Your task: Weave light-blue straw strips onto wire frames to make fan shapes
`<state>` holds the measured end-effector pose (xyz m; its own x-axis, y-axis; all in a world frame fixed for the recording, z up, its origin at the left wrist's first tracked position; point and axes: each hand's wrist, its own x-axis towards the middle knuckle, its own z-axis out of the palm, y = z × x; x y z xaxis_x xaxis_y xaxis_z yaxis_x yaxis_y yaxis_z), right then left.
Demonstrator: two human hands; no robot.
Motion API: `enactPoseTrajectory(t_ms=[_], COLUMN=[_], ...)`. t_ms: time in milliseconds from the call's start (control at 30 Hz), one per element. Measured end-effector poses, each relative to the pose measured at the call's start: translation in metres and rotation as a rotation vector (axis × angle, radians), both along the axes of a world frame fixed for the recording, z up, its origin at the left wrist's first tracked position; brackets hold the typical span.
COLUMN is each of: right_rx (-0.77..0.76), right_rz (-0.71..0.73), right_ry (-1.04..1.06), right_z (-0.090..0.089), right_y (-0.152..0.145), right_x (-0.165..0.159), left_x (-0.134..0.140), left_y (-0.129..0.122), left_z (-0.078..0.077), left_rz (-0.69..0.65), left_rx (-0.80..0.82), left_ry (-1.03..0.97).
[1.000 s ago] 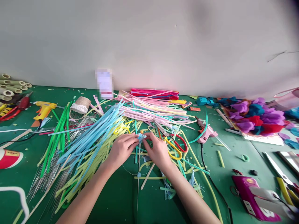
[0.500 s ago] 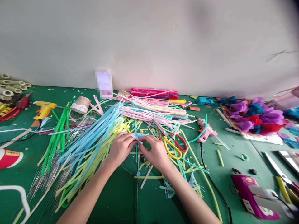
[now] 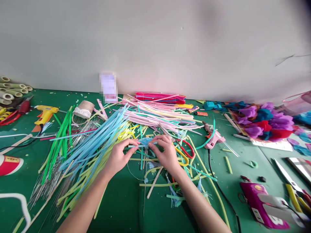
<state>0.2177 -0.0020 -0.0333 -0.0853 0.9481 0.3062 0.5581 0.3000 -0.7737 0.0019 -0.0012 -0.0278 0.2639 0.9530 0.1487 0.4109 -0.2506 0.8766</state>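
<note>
My left hand (image 3: 120,156) pinches one end of a short light-blue pipe cleaner (image 3: 140,146) between thumb and forefinger. My right hand (image 3: 167,156) is closed on a small blue fuzzy piece (image 3: 144,141), where that pipe cleaner meets it. Below this joint hangs a thin wire stem (image 3: 145,200) with a small blue lump (image 3: 145,180) partway down. Red-and-yellow-handled scissors (image 3: 186,149) lie just beyond my right hand, partly hidden by it. A bundle of blue pipe cleaners (image 3: 97,136) spreads over yellow-green ones (image 3: 97,171) beside my left hand.
Pink pipe cleaners (image 3: 155,116) lie behind the hands. At right are a pink glue gun (image 3: 215,137) with its black cord, felt flowers (image 3: 264,119), a magenta power strip (image 3: 261,205) and large scissors (image 3: 289,176). A yellow glue gun (image 3: 46,115) and twine roll (image 3: 84,109) stand left.
My hands have moved apart, the left one slightly leftward and the right one slightly rightward. The light-blue pipe cleaner now stretches straight between them, showing more of the blue piece.
</note>
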Motion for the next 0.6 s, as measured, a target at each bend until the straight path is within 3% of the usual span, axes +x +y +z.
enactPoseTrajectory(t_ms=[100, 333, 600], right_rx=[-0.06, -0.108, -0.061], right_rz=[-0.082, -0.094, -0.13], right_ry=[0.049, 0.222, 0.334], right_z=[0.0, -0.005, -0.006], right_y=[0.0, -0.006, -0.011], right_x=[0.01, 0.023, 0.022], left_x=[-0.009, -0.018, -0.015], left_y=[-0.006, -0.014, -0.011], left_z=[0.0, 0.007, 0.01], left_rz=[0.026, 0.048, 0.046], left_rx=[0.046, 0.157, 0.18], left_ry=[0.081, 0.26, 0.231])
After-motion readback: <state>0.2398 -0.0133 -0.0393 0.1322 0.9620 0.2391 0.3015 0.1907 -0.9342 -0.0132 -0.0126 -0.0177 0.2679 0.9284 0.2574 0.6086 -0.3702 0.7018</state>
